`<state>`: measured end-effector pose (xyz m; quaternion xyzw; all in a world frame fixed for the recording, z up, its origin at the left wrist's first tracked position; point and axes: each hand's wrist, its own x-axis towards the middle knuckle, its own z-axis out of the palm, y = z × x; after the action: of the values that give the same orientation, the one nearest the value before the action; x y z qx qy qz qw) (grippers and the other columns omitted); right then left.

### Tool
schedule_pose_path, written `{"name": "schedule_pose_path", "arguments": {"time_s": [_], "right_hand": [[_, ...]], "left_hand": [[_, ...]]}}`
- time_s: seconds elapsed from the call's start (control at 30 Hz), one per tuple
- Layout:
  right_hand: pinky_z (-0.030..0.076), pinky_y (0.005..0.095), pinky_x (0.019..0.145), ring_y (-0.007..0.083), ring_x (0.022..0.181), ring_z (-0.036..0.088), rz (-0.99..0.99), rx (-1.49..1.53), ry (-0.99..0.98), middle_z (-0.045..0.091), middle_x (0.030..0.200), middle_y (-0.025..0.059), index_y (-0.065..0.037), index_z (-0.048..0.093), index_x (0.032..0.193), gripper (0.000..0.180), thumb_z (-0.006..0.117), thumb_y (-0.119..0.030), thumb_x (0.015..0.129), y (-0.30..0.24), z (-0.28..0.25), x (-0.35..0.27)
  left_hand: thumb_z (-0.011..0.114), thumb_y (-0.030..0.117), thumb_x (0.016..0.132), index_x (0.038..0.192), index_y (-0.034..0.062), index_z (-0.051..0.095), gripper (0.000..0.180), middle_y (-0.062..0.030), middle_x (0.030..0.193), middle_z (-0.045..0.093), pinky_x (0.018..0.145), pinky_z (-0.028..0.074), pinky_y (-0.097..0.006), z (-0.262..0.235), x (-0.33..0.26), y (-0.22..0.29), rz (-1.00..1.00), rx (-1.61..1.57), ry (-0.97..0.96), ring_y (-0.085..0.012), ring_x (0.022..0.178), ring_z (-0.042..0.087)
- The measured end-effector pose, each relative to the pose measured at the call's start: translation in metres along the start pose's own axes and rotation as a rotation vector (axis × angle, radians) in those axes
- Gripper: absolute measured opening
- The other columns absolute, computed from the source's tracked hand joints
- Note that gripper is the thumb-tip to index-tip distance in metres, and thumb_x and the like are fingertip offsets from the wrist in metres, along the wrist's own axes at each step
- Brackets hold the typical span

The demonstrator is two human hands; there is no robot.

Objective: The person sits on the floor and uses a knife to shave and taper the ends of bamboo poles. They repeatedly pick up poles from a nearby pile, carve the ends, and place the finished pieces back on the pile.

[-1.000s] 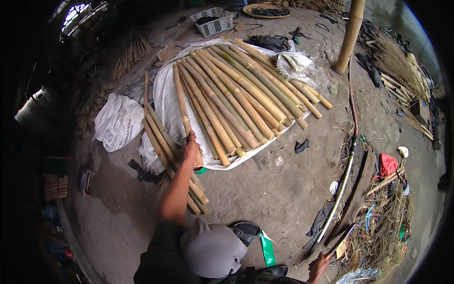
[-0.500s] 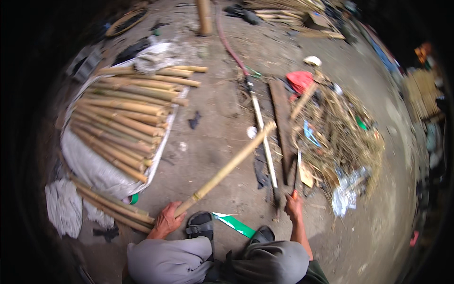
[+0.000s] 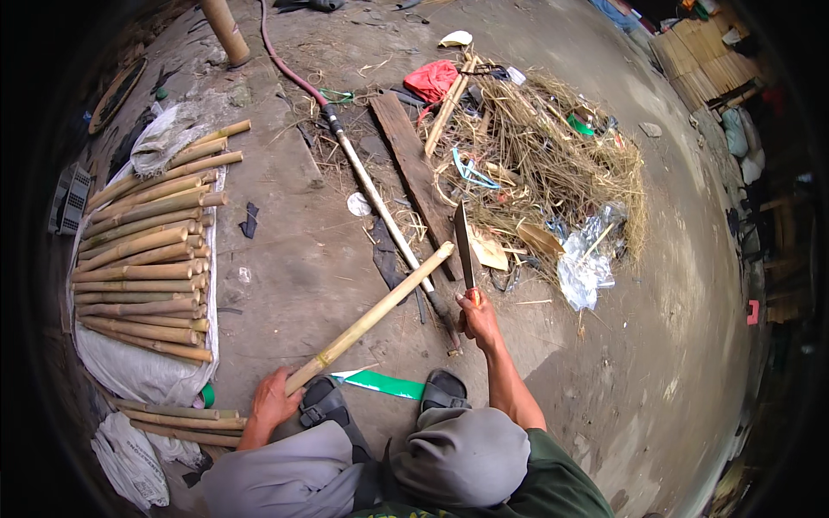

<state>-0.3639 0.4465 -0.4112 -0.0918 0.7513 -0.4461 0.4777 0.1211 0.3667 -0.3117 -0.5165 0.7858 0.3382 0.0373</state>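
Note:
My left hand (image 3: 275, 399) is closed round the near end of a bamboo pole (image 3: 370, 318), which slants up and away to the right. In my right hand (image 3: 479, 321) is the orange handle of a machete (image 3: 465, 249), its dark blade upright, close to the pole's far end. Beyond that end, a long pale pipe (image 3: 380, 207) and a dark wooden plank (image 3: 414, 177) lie on the ground. Several cut bamboo poles (image 3: 142, 285) are stacked on a white sack (image 3: 160, 380) at the left. A few more poles (image 3: 186, 420) lie beside my left hand.
A heap of dry straw and scraps (image 3: 553, 155) spreads at the right, with a red cloth (image 3: 430, 80) and clear plastic (image 3: 587, 268). A green strip (image 3: 384, 384) lies between my sandalled feet. A thick post (image 3: 226, 34) stands at the far left.
The view has swung to the right, so the ground things sit further left. My right hand has raised the machete and brought it nearer the far end of the bamboo pole.

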Motion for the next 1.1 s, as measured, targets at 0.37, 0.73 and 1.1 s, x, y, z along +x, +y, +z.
{"name": "schedule_pose_path", "arguments": {"time_s": [0.37, 0.73, 1.1], "right_hand": [[0.050, 0.0366, 0.069, 0.0203, 0.075, 0.061, -0.196, -0.237, 0.105, 0.063, 0.083, 0.0108, -0.002, 0.060, 0.103, 0.027, 0.070, -0.023, 0.089, 0.051, -0.022, 0.033], [0.052, 0.0405, 0.076, 0.0268, 0.080, 0.065, -0.164, -0.217, 0.108, 0.069, 0.089, 0.0154, -0.001, 0.063, 0.103, 0.030, 0.072, -0.026, 0.089, 0.051, -0.016, 0.029], [0.048, 0.0356, 0.059, 0.0184, 0.064, 0.061, -0.048, -0.060, 0.026, 0.063, 0.077, 0.0059, -0.005, 0.062, 0.104, 0.023, 0.071, -0.022, 0.091, 0.033, -0.017, 0.017]], "left_hand": [[0.078, 0.044, 0.090, 0.141, 0.0005, 0.054, 0.071, -0.0107, 0.100, 0.072, 0.070, 0.058, -0.036, -0.134, 0.007, 0.056, -0.408, -0.202, -0.562, -0.0182, 0.077, 0.069], [0.077, 0.023, 0.087, 0.116, -0.0026, 0.064, 0.041, -0.0108, 0.096, 0.072, 0.081, 0.057, -0.037, -0.235, -0.027, 0.099, -0.110, -0.185, 0.011, -0.0229, 0.089, 0.070], [0.051, 0.026, 0.107, 0.141, -0.0019, 0.046, 0.044, -0.0241, 0.128, 0.063, 0.100, 0.058, -0.050, -0.205, 0.066, 0.144, 0.473, -1.172, 0.714, -0.0408, 0.117, 0.067]]}}
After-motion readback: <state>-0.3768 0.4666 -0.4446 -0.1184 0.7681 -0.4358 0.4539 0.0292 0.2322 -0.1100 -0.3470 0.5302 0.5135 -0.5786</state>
